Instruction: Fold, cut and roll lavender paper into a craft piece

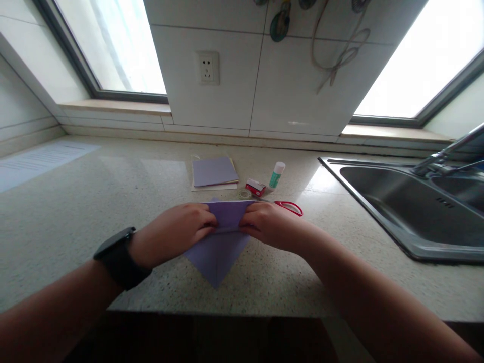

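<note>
A sheet of purple paper lies on the counter with one corner pointing toward me. Its far part is folded over into a flap between my hands. My left hand, with a black watch on the wrist, pinches the left end of the flap. At the flap's right end my right hand grips the paper the same way, fingers curled on the fold. Red-handled scissors lie just beyond my right hand, their blades partly hidden.
Past the paper sit a stack of paper sheets, a small red and white box, a roll of clear tape and an upright glue stick. A steel sink is set into the counter at right. Printed paper lies far left.
</note>
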The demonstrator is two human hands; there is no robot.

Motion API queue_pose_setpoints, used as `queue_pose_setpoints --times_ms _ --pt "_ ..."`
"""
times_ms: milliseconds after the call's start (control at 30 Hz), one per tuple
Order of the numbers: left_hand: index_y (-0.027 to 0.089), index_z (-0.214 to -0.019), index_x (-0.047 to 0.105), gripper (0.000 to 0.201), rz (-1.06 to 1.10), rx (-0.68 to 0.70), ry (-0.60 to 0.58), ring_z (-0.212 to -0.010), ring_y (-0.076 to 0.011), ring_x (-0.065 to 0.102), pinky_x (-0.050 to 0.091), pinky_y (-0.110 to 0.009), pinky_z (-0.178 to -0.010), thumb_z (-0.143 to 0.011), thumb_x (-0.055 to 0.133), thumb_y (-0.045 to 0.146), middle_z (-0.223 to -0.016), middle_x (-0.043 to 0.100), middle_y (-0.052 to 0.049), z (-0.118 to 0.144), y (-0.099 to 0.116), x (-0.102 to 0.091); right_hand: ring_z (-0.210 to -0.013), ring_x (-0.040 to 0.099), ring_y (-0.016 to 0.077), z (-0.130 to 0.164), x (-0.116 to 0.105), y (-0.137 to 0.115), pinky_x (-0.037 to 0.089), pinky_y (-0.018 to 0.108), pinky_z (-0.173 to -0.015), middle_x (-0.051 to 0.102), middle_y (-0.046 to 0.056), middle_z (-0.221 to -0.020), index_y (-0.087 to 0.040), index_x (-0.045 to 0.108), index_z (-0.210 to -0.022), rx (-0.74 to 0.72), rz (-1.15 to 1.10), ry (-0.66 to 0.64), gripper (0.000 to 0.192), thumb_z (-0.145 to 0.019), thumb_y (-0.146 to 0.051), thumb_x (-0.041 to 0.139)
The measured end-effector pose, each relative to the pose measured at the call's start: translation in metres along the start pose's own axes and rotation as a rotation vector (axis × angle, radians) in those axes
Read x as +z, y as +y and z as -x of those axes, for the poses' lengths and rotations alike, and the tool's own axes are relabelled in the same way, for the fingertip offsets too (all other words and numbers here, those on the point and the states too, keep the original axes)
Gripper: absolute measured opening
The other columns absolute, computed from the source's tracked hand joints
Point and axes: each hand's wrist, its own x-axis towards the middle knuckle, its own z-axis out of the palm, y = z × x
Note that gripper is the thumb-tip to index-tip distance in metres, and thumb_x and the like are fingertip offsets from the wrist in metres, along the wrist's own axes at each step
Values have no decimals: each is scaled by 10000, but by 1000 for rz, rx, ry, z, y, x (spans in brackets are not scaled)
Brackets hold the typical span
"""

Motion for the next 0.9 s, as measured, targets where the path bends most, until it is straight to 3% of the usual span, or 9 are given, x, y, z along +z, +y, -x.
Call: queue_pose_setpoints --times_ms 200,400,500,667,900 --pt "278 -951 768 147 61 -54 -54 -869 -179 671 456 -298 -814 -932 622 270 -928 761 19 -3 -12 -8 -805 631 166 0 2 1 444 291 -731 698 48 -840 -156 726 -864 37 29 19 137 -946 -156 616" --pt "253 -986 782 201 8 -7 -17 -953 -199 658 451 -325 -890 -960 585 284 -1013 751 -25 -4 -17 -5 -933 640 180 -2 1 1 477 299 -839 693 87 -1010 -159 754 -963 0 -17 34 126 -935 -147 631" --pt "258 -966 791 192 -18 -4 -11 -937 -207 650 454 -330 -863 -942 624 348 -974 745 -29 -4 -18 -4 -903 642 174 -4 4 4 473 292 -825 701 75 -957 -162 763 -938 13 -11 27 151 -952 -148 613" --pt "280 -1000 781 196 -72 -24 3 -926 -207 660 456 -333 -833 -960 593 320 -958 754 -17 -4 -17 -4 -849 636 179 -5 6 7 455 298 -775 706 64 -901 -158 739 -966 81 10 72 120 -956 -182 622" --pt "260 -955 748 175 -213 -48 52 -871 -216 648 472 -328 -767 -969 577 298 -890 717 -33 -1 -7 -4 -858 625 172 -6 5 8 457 292 -783 683 71 -928 -159 758 -917 61 -16 61 133 -948 -174 630"
